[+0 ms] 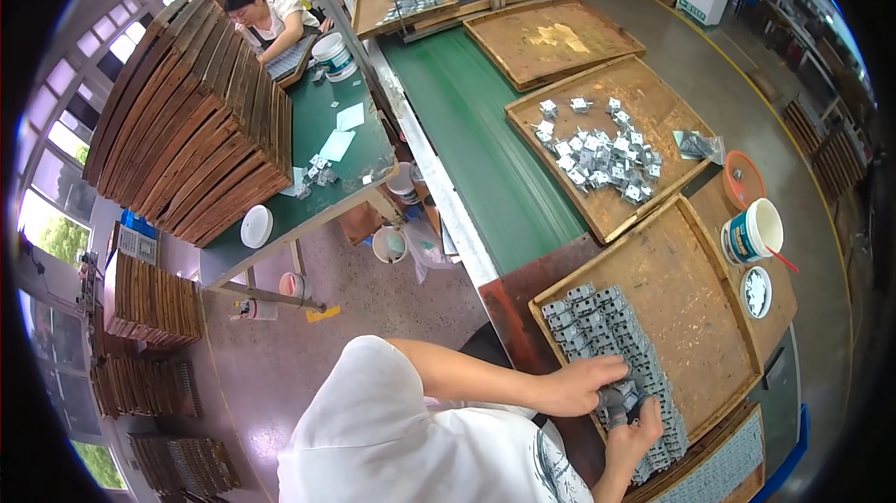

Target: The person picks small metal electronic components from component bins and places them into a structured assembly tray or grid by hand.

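Observation:
My left hand [583, 385] reaches in from the left, its fingers closed round a small grey metal part [629, 391]. Close below it, my right hand [637, 435] is closed on the same part from the other side. Dark coverings show on some of the fingertips. The fingers hide much of the part, so its exact kind cannot be made out. Both hands are above tight rows of similar grey parts [605, 321], which fill the left side of a shallow wooden tray [702, 316].
A second wooden tray [607, 97] with loose grey parts lies farther off on the green conveyor belt [457, 120]. To the right stand a white bucket [754, 230], a tub of small white pieces [756, 292] and an orange bowl [744, 180]. Stacked trays [191, 120] and a co-worker [275, 22] are at left.

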`<action>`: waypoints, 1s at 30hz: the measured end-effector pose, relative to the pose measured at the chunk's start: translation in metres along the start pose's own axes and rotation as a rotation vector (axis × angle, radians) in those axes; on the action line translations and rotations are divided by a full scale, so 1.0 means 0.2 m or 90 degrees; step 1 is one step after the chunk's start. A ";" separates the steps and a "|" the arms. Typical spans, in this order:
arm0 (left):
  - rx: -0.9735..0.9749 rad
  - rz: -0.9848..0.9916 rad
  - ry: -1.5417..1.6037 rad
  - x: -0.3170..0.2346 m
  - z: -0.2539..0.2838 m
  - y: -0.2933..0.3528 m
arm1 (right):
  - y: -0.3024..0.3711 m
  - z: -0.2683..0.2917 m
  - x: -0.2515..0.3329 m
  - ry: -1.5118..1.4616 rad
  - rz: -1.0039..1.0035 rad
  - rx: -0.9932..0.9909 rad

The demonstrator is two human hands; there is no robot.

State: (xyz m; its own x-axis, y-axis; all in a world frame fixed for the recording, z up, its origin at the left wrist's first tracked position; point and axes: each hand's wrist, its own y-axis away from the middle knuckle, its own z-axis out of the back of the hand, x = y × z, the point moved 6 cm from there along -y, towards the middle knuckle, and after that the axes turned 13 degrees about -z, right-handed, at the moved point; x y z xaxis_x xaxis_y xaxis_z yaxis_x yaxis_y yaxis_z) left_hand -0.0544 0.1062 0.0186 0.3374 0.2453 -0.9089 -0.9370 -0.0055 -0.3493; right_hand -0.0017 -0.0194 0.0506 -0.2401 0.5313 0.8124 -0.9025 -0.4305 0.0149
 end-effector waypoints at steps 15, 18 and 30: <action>0.000 -0.069 -0.125 -0.06 0.07 0.07 | 0.02 -0.11 0.05 0.106 0.004 -0.016; -0.009 -0.083 -0.192 -0.03 0.03 0.06 | 0.04 -0.13 0.04 0.077 0.004 -0.034; -0.008 -0.249 -0.030 -0.01 0.02 0.06 | 0.14 -0.10 -0.15 -0.261 -0.328 0.091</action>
State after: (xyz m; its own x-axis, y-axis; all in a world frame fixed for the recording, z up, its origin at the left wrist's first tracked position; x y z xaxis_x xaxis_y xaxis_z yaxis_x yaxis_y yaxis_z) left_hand -0.0661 0.1102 0.0179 0.6635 0.2760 -0.6954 -0.7375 0.0850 -0.6700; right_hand -0.0266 -0.0327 0.0144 0.3893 0.3868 0.8359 -0.8019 -0.3041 0.5142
